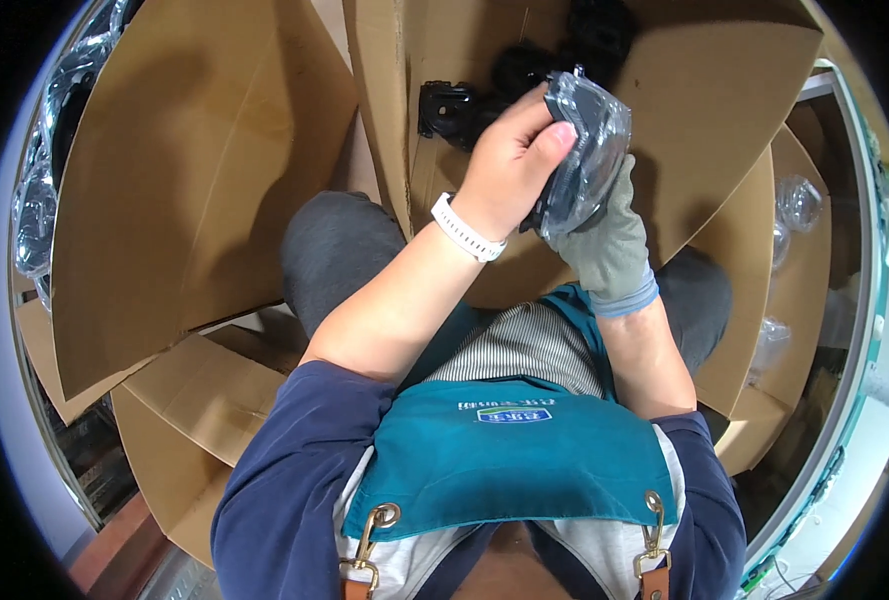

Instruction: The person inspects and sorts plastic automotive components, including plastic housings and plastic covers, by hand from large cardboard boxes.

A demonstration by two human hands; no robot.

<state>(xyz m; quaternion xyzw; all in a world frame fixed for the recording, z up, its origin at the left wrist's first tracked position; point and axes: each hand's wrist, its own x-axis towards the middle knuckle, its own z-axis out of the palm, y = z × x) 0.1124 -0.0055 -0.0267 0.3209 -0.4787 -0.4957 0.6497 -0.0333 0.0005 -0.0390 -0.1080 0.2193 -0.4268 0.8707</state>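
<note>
A black part in clear plastic wrap [594, 150] is held up over the open carton in front of me; its exact kind is hard to tell. My left hand [512, 165], bare with a white band at the wrist, grips its left side with the thumb on top. From the lower right, my right hand [606, 245] in a grey work glove supports it, its fingers mostly hidden behind the part. Beneath them in the carton lie a black bracket-like piece [447, 108] and several dark rounded pieces [524, 72], deep in shadow.
The carton's wide brown flap [194, 180] rises on the left, with clear plastic wrapping [39, 200] beyond it. Another open carton [754, 300] with clear plastic pieces [796, 205] stands on the right. A metal frame [869, 250] edges the right side.
</note>
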